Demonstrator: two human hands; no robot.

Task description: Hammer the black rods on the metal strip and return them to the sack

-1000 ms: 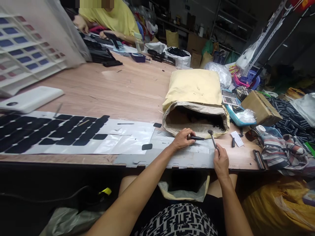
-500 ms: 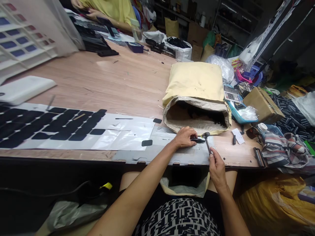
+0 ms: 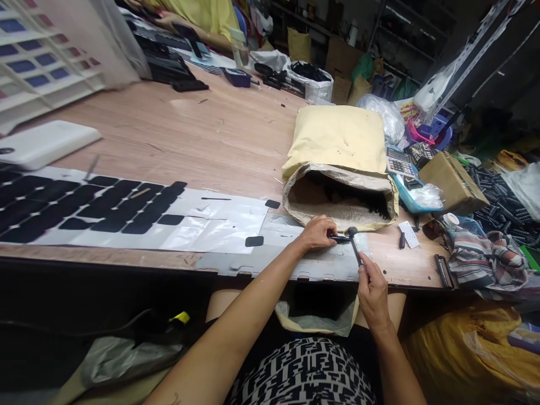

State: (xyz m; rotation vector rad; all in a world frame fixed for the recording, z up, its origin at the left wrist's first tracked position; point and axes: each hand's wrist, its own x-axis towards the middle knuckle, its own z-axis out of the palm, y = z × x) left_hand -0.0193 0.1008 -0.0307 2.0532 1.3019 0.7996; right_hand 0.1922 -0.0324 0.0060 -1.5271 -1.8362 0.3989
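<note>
- Grasping w/ both hands: L hand pinches one small black piece, R hand is closed round the handle of a hammer.
- Black piece is low over grey sheet near table edge, just before the open mouth of yellow sack; hammer head is at its R end, contact I cannot tell.
- Sack holds dark things, too dim to name.
- On R: white card, short black part beside it; farther, striped cloth.
- On L: black rounded pieces in rows on white sheet.
- Across table: another person in yellow.
</note>
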